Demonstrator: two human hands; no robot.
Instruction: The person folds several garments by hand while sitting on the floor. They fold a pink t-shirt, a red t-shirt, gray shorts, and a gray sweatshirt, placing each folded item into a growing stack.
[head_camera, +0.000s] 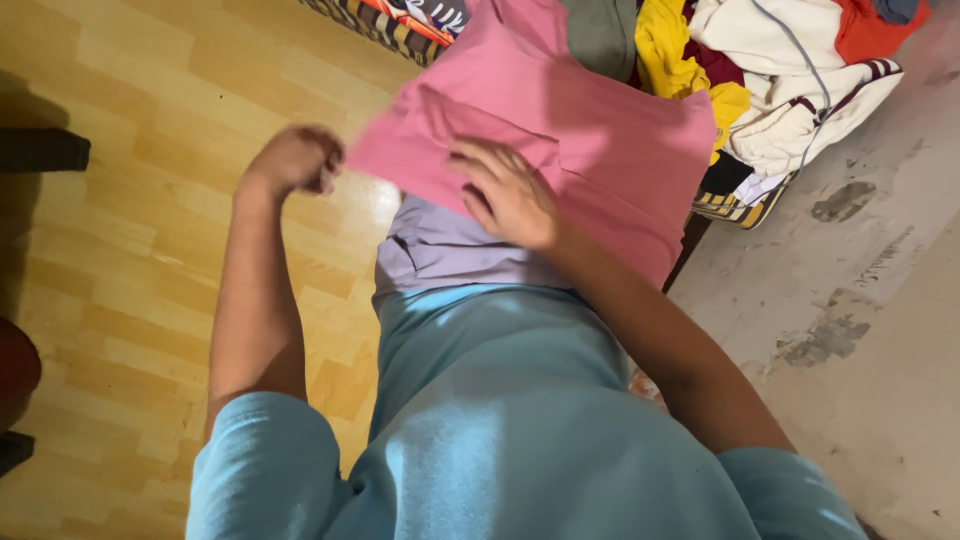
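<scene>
**Folding a pink garment over a pile of clothes**

Starting at the far left, a dark object (42, 150) lies at the edge of the wooden floor (150, 230), which has light yellow-brown boards. More to the right is the left hand (297, 160). It is closed like a loose fist and it pinches the left corner of the pink garment (600, 150) between the fingertips. The forearm goes down from it toward the light blue shirt (500, 420) of the person, which fills the lower middle of the view.

The pink garment is spread flat in the centre, held a little up at its left corner. Under its lower edge a pale lilac garment (440, 250) shows, just above the blue shirt. The right hand (508, 195) lies flat on the pink cloth with the fingers spread, pressing on it and not grasping it.

Behind the pink garment, at the top, there is a heap of clothes (780, 90): a grey-green piece, a yellow one, a white one with dark red stripes, and an orange-red one. The heap rests on a striped mattress (740, 205). On the right side is a grey concrete floor (870, 300) with dark stains.
</scene>
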